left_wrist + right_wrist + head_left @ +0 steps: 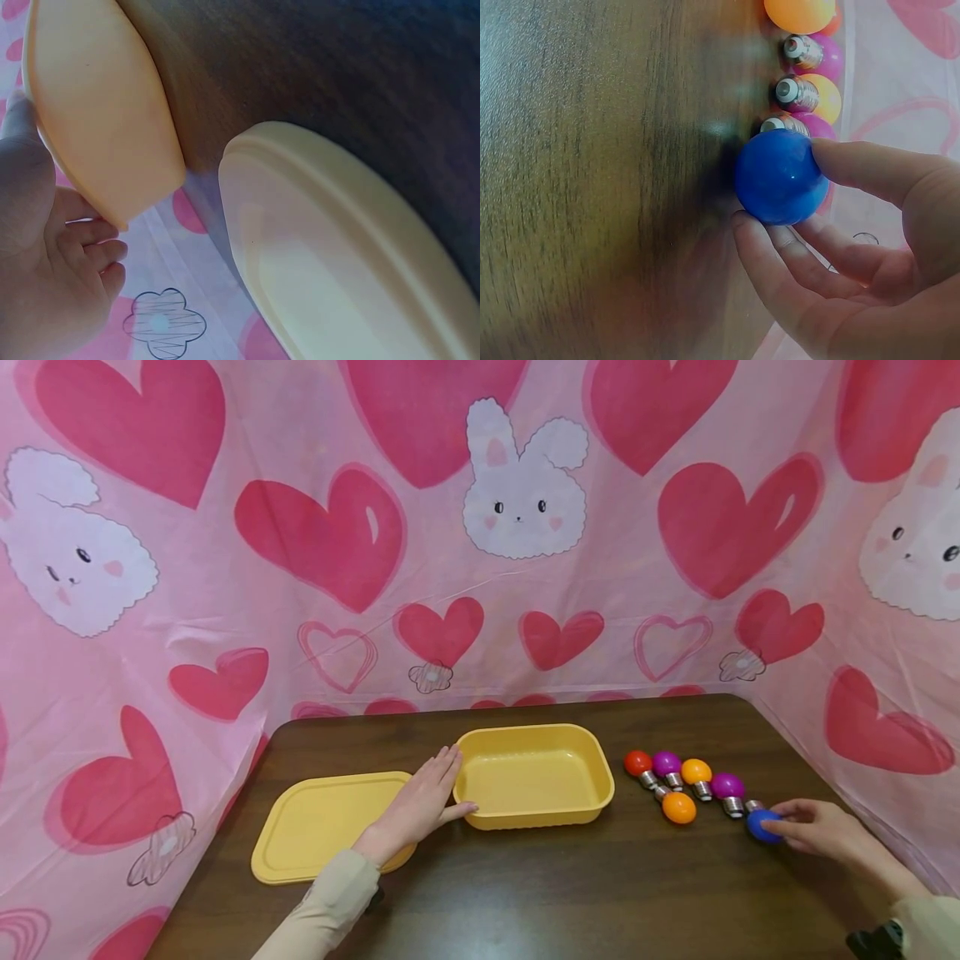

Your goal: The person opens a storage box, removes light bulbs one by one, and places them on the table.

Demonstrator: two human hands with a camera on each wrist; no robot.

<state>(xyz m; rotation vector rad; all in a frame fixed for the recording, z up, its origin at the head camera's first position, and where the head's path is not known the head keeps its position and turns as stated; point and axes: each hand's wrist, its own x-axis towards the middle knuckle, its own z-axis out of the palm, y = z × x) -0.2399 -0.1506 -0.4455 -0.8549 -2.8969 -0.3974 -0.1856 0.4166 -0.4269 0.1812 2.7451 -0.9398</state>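
My left hand (pixel 426 795) rests against the left end of the yellow plastic box (pixel 532 819), its fingers mostly straight along the rim and its thumb at the near corner. In the left wrist view the fingertips touch the box wall (pixel 112 112). On the right, my right hand (pixel 823 832) pinches a blue light bulb (pixel 780 178) between thumb and fingers. The bulb's round end faces the wrist camera, and its metal base points away, toward the other bulbs. The inside of the box shows only bare yellow plastic.
Left of the box lies its yellow lid (pixel 318 822), partly covered by my left forearm. Between box and right hand lie several bulbs: a red bulb (pixel 638 763), purple bulbs (pixel 727 786) and orange bulbs (pixel 678 808). A pink heart-print cloth (pixel 517 585) surrounds the dark wooden table (pixel 540 893).
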